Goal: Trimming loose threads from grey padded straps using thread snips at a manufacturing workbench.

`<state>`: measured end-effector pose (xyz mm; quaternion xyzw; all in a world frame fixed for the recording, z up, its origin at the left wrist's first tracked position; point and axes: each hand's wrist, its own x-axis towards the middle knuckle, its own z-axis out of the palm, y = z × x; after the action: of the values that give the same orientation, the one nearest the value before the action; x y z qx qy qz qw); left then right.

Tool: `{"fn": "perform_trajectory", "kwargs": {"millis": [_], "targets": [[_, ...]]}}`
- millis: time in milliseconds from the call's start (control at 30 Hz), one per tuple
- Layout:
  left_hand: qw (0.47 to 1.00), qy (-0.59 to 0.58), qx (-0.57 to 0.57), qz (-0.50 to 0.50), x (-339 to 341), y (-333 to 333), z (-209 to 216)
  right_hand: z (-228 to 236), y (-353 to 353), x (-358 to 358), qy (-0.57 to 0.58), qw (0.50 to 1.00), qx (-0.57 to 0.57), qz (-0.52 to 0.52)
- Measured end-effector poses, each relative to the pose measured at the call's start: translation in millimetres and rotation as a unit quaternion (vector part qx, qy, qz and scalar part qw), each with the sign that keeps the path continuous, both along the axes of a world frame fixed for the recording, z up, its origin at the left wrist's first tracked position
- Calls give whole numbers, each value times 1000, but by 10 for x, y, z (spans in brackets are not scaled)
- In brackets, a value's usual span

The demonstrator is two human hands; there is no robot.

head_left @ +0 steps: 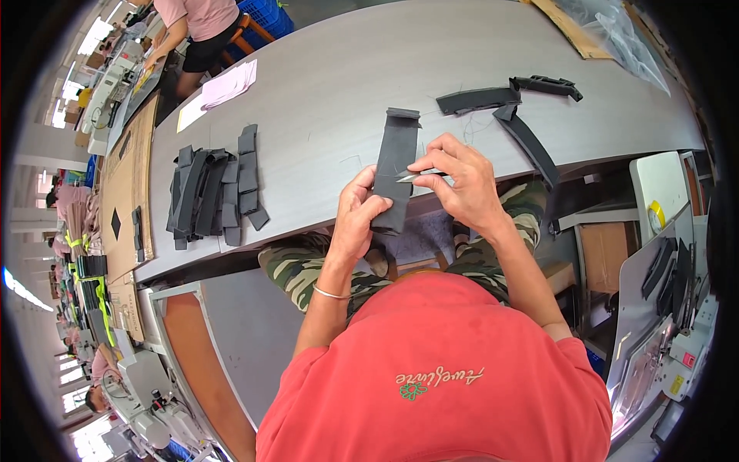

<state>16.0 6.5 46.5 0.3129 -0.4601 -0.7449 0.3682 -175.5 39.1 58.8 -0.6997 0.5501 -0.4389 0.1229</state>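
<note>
My left hand (pixel 359 209) is closed on the lower part of a black fabric strip (pixel 399 146), its thumb lying across the front. The strip stretches away from me over the table's near edge, and its far end is folded. In my right hand (pixel 468 185) a small pointed metal tool (pixel 406 178) is pinched between thumb and fingers, its tip against the middle of the strip. Most of that tool is hidden by the fingers, so its exact kind does not show. A pale thread lies across the strip near the tip.
Stacked black fabric strips (pixel 212 189) lie at the left on the grey table (pixel 323 92). More black strips (pixel 531 142) lie at the right, among loose threads. Pink papers (pixel 229 83) are at the far left, clear plastic (pixel 616 35) at the far right. Another person (pixel 202 31) works beyond the table.
</note>
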Motion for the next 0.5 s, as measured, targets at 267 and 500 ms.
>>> {"fn": "perform_trajectory", "kwargs": {"millis": [267,500], "targets": [[998,24,38,36,-76,12,-27,-4,-45,28,-53,999,0,-6],[997,-53,-39,45,-121,-10,-38,29,-34,103,-28,999,31,-14]]}}
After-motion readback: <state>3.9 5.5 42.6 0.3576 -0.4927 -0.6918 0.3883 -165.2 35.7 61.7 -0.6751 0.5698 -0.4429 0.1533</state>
